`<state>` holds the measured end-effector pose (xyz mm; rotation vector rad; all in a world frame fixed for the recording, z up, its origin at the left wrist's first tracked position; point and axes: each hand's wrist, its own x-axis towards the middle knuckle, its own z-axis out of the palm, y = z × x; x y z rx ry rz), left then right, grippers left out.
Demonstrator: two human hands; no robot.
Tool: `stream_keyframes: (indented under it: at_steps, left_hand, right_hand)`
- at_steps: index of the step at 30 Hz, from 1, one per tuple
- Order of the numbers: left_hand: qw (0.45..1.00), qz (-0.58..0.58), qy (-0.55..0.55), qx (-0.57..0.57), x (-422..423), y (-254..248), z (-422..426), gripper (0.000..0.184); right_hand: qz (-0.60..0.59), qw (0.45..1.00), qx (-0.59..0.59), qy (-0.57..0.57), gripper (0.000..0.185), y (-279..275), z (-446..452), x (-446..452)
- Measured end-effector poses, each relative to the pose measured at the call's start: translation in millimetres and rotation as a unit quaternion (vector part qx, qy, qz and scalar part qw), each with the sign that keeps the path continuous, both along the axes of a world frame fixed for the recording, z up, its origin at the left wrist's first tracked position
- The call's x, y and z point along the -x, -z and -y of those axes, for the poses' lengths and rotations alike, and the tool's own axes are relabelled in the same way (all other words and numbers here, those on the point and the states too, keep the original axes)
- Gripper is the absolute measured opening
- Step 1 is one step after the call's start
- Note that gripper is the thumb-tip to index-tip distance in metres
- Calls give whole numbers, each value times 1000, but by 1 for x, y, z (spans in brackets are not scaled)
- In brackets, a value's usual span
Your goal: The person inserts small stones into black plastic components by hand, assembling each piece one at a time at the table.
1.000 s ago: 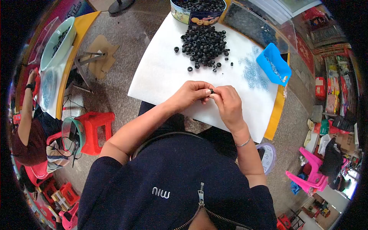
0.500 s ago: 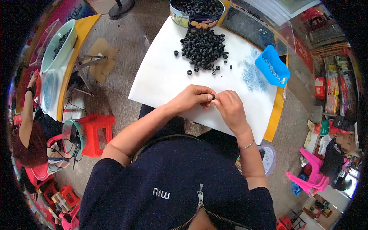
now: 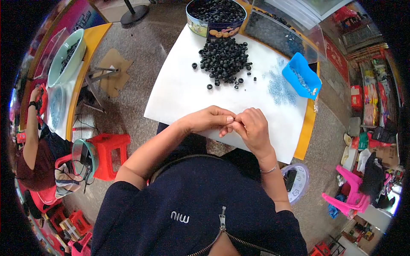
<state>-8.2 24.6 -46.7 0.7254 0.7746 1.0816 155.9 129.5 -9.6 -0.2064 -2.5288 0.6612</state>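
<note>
My left hand (image 3: 208,119) and my right hand (image 3: 255,126) meet over the near edge of the white sheet (image 3: 179,87), thumbs and fingers pinched together at the tips. Between the fingertips, the small black ring-shaped piece seen a moment earlier is now almost wholly hidden. Beyond my hands lies a heap of black ring-shaped pieces (image 3: 224,60), a few scattered around it. Right of the heap, tiny pale blue or clear bits (image 3: 282,87) are spread on the sheet. A blue scoop-like tray (image 3: 299,67) beside them holds more such bits.
Behind the heap stands a printed oval tin (image 3: 200,29) full of black pieces. A clear-walled box (image 3: 273,32) is at the back right. To the left, a person's arm (image 3: 32,132) reaches to another table with a pale green basin (image 3: 55,70). A red stool (image 3: 109,141) stands between.
Both hands have come slightly nearer my body, and the fingertips have closed over the black piece that showed between them. The view has shifted slightly.
</note>
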Motion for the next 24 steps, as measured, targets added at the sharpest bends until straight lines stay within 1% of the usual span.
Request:
stream_keyframes:
  at_steps: [3,5,8,11,12,18,21,24]
  left_hand:
    - [1000,5,4,2,0,1,1,31]
    - [1000,0,-6,8,-1,1,2,32]
    - [989,79,-119,44,-5,0,1,31]
    - [969,188,-158,43,-4,-1,1,30]
    - [965,192,-175,36,-6,-7,1,28]
    - [951,243,-191,18,-7,-14,4,29]
    - [946,268,-179,15,-7,-16,4,32]
    - [948,277,-154,8,-8,-19,6,35]
  right_hand:
    - [4,1000,-8,-2,20,-1,2,-1]
    - [-9,1000,16,9,17,-1,1,-2]
    - [0,998,50,42,15,-5,3,-4]
    - [-9,997,55,54,12,-2,5,-5]
    - [-18,997,52,52,11,0,6,-4]
    - [-12,997,57,58,10,-2,10,-3]
    - [-34,996,59,62,9,-3,10,-2]
    - [-61,984,127,113,9,-7,13,-3]
